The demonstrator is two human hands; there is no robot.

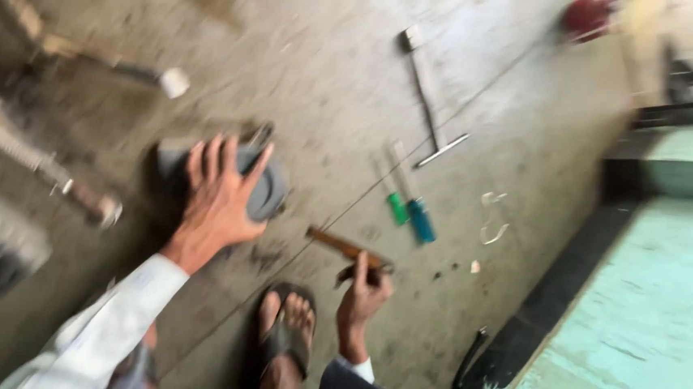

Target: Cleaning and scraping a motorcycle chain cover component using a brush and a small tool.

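My sandalled foot [286,332] is closest to me, planted on the grey concrete floor [323,71] just beside my right wrist. Off to the right of that hand the floor ends at a dark raised edge [546,302] with a pale green surface [646,321] above it, so room that way is short; a thin dark tool [469,359] lies right against that edge. Ahead of my right hand there is open floor, then two screwdrivers, one with a green handle [397,209] and one with a blue handle [421,221], lying side by side, and farther on a long metal T-shaped tool [430,103]. My right hand [362,295] is curled, fingers pinching the near end of a brown-handled tool [347,250] that lies flat on the floor. My left hand [220,198] is well apart from it, fingers spread wide and pressed down over a flat grey rounded piece [269,191] on the floor. Beyond and left of that hand lie a threaded rod [39,166] and a white-tipped bar [139,73]; everything is blurred, so finer detail I cannot tell.
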